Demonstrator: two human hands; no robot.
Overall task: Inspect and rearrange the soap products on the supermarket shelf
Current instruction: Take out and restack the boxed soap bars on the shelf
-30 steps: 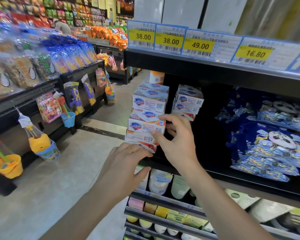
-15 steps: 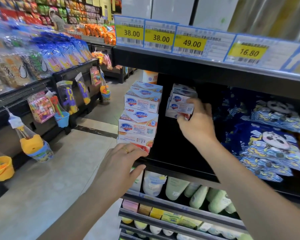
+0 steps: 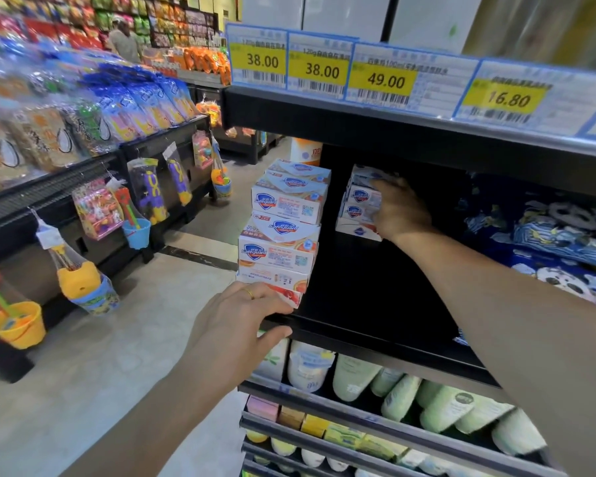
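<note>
The right hand (image 3: 401,210) is deep in the shelf (image 3: 375,333), its grip curled round the right side of the rear stack of Safeguard soap boxes (image 3: 360,204), fingers over the upper boxes and the heel of the hand near the lowest one. That stack stands far back and left of centre, well behind the front stack of Safeguard soap boxes (image 3: 284,228), which sits at the near left corner of the same shelf, by the aisle.

The left hand (image 3: 234,320) rests at the foot of the front stack: its fingers lie curled over the bottom box (image 3: 291,296), thumb spread below along the shelf lip, more a steadying hold than a pinch.

The boxes in both stacks lie flat, their long axes running roughly left to right, printed faces toward the aisle. The front stack is not square; several upper boxes are twisted, corners jutting toward the viewer.

The rear stack lies left of the right palm, so the likely move is a pull toward the near edge, or a slide left, with the right hand plainly the nearer one. The open dark floor of the shelf between the stacks and the panda-print packs (image 3: 561,235) on the right leaves room for it.
</note>
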